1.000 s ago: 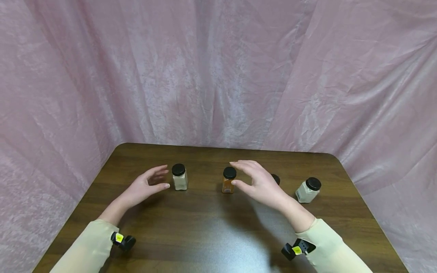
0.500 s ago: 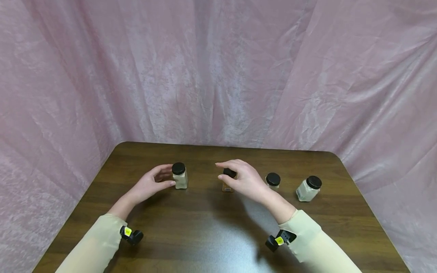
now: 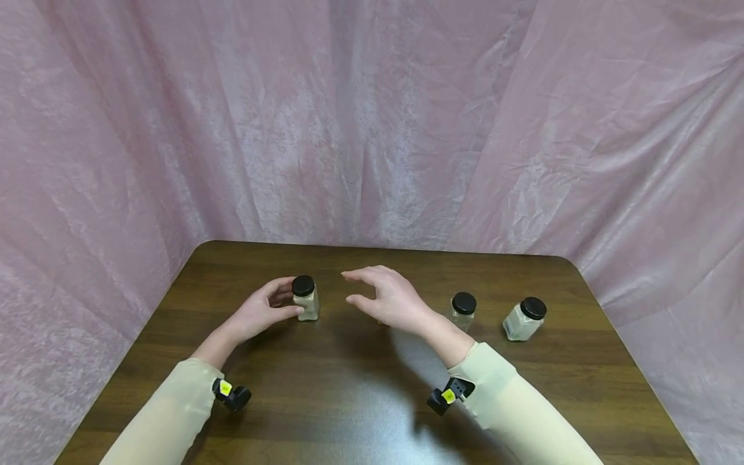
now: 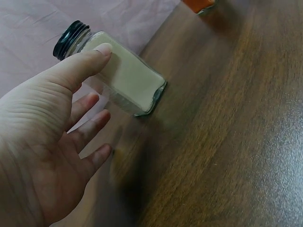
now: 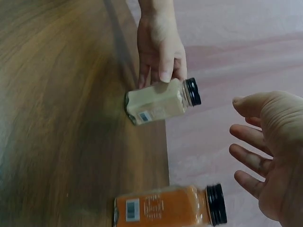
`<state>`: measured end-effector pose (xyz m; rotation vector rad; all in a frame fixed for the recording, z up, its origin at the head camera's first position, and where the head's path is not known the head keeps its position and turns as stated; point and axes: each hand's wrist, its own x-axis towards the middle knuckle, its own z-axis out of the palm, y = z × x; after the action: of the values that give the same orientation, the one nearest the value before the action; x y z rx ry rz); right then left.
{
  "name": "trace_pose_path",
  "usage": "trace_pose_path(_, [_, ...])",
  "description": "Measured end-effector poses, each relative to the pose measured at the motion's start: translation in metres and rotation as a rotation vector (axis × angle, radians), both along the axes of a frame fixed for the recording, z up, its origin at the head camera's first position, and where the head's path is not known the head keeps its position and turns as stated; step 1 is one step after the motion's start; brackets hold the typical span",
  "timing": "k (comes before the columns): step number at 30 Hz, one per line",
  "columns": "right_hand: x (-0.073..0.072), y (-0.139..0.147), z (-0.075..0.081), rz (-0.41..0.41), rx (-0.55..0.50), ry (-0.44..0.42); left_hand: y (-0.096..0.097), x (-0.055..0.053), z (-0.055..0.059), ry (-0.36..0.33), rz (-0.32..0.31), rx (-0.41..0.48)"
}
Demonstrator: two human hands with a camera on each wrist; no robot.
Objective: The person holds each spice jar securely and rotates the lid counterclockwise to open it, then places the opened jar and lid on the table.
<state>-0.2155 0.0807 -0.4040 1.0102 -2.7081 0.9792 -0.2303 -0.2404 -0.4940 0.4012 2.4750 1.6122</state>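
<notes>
A square glass spice jar (image 3: pixel 307 307) of pale powder with a black lid stands upright on the left part of the table. My left hand (image 3: pixel 259 315) pinches it from the left, thumb across the front and fingers reaching behind; the other fingers spread loosely in the left wrist view. To its right, my right hand (image 3: pixel 395 301) hovers with thumb and fingers apart, holding nothing. An orange spice jar (image 5: pixel 165 207), also black-lidded, stands below that hand in the right wrist view. In the head view the right hand hides nearly all of it.
Two more pale jars stand to the right: one jar (image 3: pixel 463 312) just beyond the right forearm, another jar (image 3: pixel 524 320) farther right. The brown wooden table (image 3: pixel 314 400) ends at the back before a pink curtain (image 3: pixel 372 142).
My right hand has moved left, past the orange jar, toward the pale jar. My left hand has moved right and taken hold of the pale jar, which stays in place.
</notes>
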Motion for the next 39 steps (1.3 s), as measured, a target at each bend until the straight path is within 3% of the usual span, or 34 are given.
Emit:
trace_pose_path(6, [0.000, -0.018, -0.001, 0.003, 0.006, -0.016, 0.003, -0.002, 0.000, 0.008, -0.007, 0.021])
trace_pose_path(16, [0.001, -0.043, -0.009, 0.011, -0.075, -0.147, 0.001, -0.007, -0.002, -0.031, -0.011, 0.049])
trace_pose_path(28, [-0.002, -0.060, -0.020, -0.032, -0.125, -0.204, 0.005, -0.007, -0.001, -0.038, -0.016, 0.030])
trace_pose_path(39, [-0.009, -0.072, -0.031, -0.073, -0.198, -0.242, 0.009, -0.007, -0.004, -0.034, -0.034, 0.105])
